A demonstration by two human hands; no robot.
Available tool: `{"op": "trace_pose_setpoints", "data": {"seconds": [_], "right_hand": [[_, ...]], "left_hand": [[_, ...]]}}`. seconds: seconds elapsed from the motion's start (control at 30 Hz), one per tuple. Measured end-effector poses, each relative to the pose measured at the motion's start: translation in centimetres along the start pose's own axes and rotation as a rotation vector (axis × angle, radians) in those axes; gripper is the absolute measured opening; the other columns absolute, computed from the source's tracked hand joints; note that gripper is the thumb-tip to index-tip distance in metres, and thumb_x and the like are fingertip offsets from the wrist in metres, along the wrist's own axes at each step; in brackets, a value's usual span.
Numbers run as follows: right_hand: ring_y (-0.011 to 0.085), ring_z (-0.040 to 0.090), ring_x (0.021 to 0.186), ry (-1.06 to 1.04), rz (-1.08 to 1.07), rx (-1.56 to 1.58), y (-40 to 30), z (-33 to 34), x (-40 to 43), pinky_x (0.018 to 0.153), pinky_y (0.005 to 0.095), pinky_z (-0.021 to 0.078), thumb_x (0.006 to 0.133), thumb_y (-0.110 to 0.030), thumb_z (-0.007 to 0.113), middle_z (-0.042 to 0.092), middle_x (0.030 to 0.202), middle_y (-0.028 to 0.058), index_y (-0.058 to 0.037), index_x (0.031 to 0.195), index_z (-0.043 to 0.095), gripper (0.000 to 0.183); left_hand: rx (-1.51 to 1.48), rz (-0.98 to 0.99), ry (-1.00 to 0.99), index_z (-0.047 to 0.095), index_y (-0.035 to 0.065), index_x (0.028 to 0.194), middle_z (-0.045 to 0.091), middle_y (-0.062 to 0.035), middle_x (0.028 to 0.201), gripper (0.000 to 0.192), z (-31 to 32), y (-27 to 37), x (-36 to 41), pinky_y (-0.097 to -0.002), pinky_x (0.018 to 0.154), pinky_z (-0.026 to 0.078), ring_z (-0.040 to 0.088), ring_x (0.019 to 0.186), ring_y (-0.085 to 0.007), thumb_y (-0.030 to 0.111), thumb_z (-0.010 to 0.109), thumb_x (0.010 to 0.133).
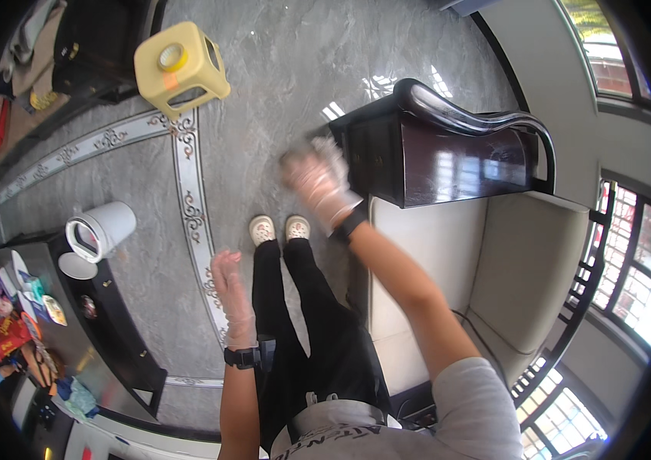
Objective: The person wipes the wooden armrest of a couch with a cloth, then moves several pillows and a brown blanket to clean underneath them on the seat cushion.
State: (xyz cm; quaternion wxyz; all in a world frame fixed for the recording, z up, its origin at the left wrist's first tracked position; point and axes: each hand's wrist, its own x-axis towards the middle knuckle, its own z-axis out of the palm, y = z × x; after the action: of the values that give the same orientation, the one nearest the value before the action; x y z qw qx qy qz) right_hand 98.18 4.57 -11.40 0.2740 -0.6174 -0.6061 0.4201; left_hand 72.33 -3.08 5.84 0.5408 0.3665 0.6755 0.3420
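Observation:
My left hand (231, 287), in a clear plastic glove, hangs beside my left leg with fingers loosely bent and nothing seen in it. My right hand (317, 181), gloved too, reaches forward to the front of a dark lacquered wooden cabinet armrest (458, 164). Motion blurs its fingers and a greyish patch around them, so I cannot tell whether it holds something or touches the wood. Dark bands circle both wrists; the left one carries a small box-shaped device (267, 352).
A yellow plastic stool (156, 86) bears a roll of tape (172, 57). A white bin (113, 227) stands near a low table (81, 339) loaded with clutter. Cream sofa cushions (426, 247) lie right. My clogs (262, 230) rest on grey marbled floor (279, 75). Clothes lie upper left.

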Motion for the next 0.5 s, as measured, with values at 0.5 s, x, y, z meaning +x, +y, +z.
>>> {"op": "trace_pose_setpoints", "data": {"seconds": [0.5], "right_hand": [[0.0287, 0.046, 0.118, -0.28, 0.284, -0.87, 2.9, -5.1, -12.2, 0.106, 0.0465, 0.0307, 0.085, -0.015, 0.05, 0.051, 0.128, 0.0038, -0.0242, 0.116, 0.061, 0.034]], "left_hand": [[-0.133, -0.109, 0.072, 0.052, -0.0002, 0.116, 0.061, -0.0082, 0.103, 0.031, 2.7, -6.9, -1.2, -0.0313, 0.094, 0.04, 0.057, 0.1, -0.0172, 0.025, 0.044, 0.099]]}}
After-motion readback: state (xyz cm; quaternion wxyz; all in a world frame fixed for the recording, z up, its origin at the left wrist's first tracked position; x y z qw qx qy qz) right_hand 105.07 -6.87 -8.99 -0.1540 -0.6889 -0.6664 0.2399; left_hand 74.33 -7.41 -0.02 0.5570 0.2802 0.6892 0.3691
